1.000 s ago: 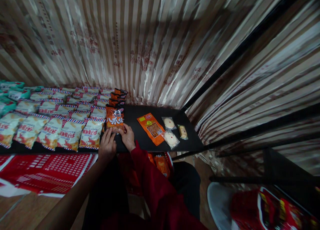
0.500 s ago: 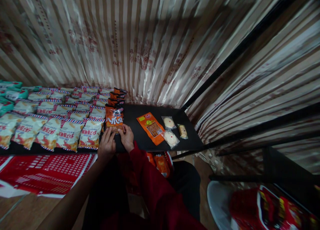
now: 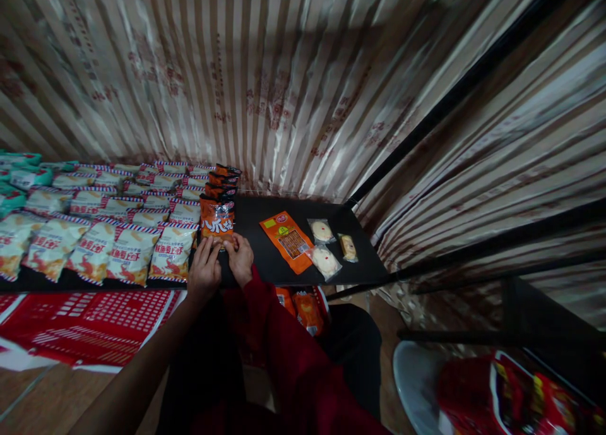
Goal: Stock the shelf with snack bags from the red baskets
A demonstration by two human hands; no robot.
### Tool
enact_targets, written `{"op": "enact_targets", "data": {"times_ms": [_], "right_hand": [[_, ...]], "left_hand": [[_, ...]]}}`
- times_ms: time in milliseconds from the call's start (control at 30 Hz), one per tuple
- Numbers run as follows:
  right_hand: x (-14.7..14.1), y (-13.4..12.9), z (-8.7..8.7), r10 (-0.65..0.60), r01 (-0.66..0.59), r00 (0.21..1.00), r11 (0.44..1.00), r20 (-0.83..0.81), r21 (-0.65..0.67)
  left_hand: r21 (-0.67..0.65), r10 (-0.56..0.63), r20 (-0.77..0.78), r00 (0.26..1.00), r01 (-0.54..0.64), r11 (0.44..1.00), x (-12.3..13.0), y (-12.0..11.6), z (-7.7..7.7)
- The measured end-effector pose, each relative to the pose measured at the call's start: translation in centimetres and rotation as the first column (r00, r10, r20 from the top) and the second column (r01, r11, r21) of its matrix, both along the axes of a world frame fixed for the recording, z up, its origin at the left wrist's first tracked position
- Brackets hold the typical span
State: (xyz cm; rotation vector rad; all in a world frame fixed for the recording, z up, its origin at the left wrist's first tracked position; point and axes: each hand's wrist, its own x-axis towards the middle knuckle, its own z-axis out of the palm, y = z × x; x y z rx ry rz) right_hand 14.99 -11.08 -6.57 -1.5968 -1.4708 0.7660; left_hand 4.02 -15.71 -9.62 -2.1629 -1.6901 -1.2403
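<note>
An orange snack bag (image 3: 217,219) with large white lettering stands at the front of a short column of orange bags (image 3: 222,181). My left hand (image 3: 205,266) grips its lower left part, fingers curled over the front. Against its lower right part, my right hand (image 3: 240,258) holds with thumb and fingers, close beside the left. The bag's bottom edge is hidden behind my hands. Directly left are rows of white snack bags (image 3: 173,250) with red and blue striped edges.
On the black shelf (image 3: 250,233), right of my hands, lie a flat orange packet (image 3: 286,240), two round wrapped cakes (image 3: 325,261) and a small wrapped piece (image 3: 348,248). Below are a red basket (image 3: 95,327) and more orange bags (image 3: 307,312). A black bar (image 3: 449,107) slants at right.
Both hands stay on the lower part of the orange snack bag. The left fingers sit slightly higher and further right on it. The view has shifted very little.
</note>
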Motion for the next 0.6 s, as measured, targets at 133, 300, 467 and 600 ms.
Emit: {"op": "enact_targets", "data": {"times_ms": [133,300,467,600], "right_hand": [[-0.19,0.24,-0.25,-0.032,0.032,0.999,0.999,0.009,0.002],[-0.46,0.50,-0.72,-0.052,0.052,0.999,0.999,-0.001,0.000],[-0.62,0.48,-0.77,-0.060,0.060,0.998,0.998,-0.013,0.015],[-0.72,0.39,-0.49,-0.069,0.068,0.997,0.998,0.037,0.012]], "left_hand": [[0.013,0.010,-0.002,1.000,-0.010,1.000,0.07,0.22,0.14],[0.002,0.018,0.014,1.000,-0.018,1.000,0.23,0.51,0.24],[-0.014,0.019,0.028,0.999,-0.019,1.000,0.31,0.65,0.23],[-0.024,0.032,0.023,0.999,-0.031,0.999,0.32,0.73,0.21]]}}
